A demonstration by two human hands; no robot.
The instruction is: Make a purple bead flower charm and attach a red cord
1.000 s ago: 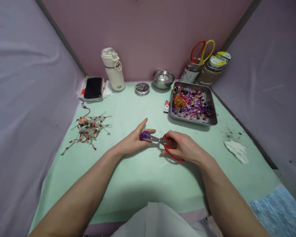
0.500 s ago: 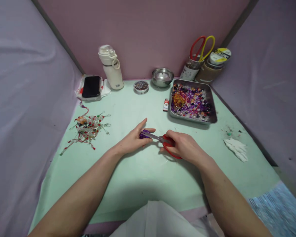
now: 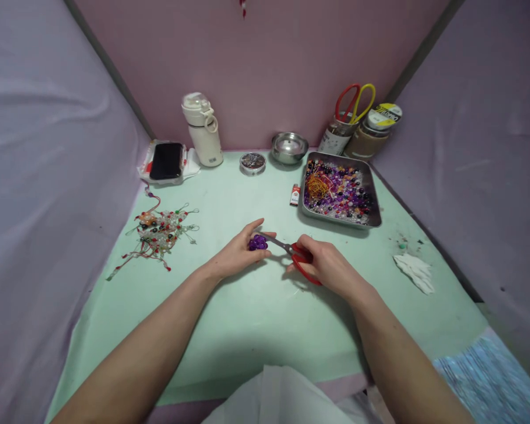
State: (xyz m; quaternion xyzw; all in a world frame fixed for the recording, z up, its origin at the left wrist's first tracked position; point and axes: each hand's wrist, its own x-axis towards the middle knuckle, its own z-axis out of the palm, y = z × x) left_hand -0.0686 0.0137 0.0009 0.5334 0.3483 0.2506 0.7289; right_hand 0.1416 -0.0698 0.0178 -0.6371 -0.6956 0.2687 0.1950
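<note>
In my left hand (image 3: 238, 252) is a small cluster of purple beads (image 3: 258, 242), held between the thumb and fingers above the middle of the table. My right hand (image 3: 324, 259) grips a pair of scissors (image 3: 301, 257) by the red handles. Their blades point left and reach the upper edge of the bead cluster. Whether any thread lies between the blades is too small to tell.
A metal tray (image 3: 340, 222) of loose beads stands back right, a lighter (image 3: 294, 195) beside it. Strung bead charms (image 3: 159, 232) lie left. Along the back are a phone (image 3: 166, 161), a bottle (image 3: 205, 138), a round tin (image 3: 252, 164) and a steel bowl (image 3: 289, 148). A white cloth (image 3: 414, 272) lies right.
The scissor blades have shifted from across the front of the purple beads to their upper edge. More of the bead cluster shows now. The camera view has tilted slightly upward.
</note>
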